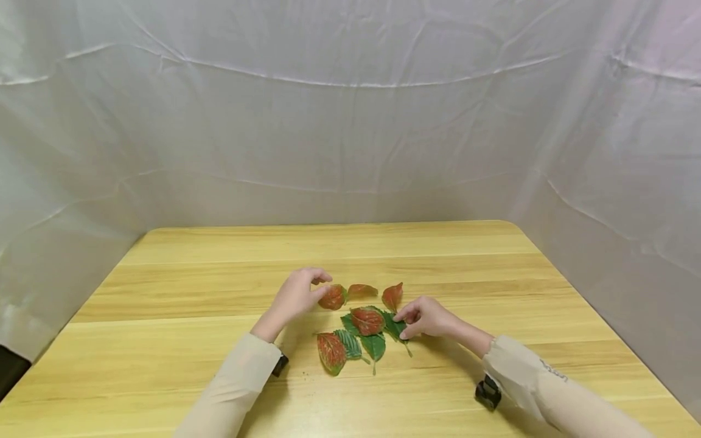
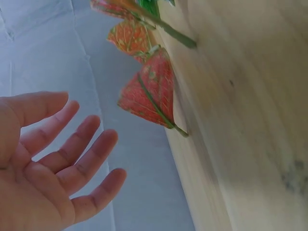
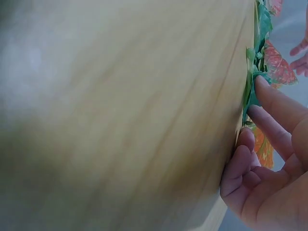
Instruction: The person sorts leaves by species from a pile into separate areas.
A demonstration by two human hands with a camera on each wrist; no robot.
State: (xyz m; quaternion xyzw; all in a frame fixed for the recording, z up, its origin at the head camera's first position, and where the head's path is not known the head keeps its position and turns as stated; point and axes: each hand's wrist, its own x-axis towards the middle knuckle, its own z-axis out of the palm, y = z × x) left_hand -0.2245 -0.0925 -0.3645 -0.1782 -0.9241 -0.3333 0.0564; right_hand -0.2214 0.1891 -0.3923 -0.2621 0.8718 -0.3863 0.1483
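My left hand point(image 1: 298, 295) hovers beside a red leaf point(image 1: 333, 298) at the left of the back row. In the left wrist view its fingers are spread and relaxed, with nothing between them, apart from the nearest red leaf point(image 2: 151, 91). My right hand point(image 1: 429, 317) is low at the table, thumb and index finger on either side of a green leaf point(image 1: 393, 327). The right wrist view shows both fingertips at the green leaf point(image 3: 254, 98), the other fingers curled against the wood. A red leaf point(image 1: 368, 321) lies over green leaves in the middle.
Two more red leaves point(image 1: 362, 291) point(image 1: 392, 297) lie along the back. Toward the front are a red leaf point(image 1: 331, 353), a striped green leaf point(image 1: 348, 344) and a plain green leaf point(image 1: 374, 347). The wooden table point(image 1: 219, 359) is bordered by hanging pale sheeting point(image 1: 339, 140).
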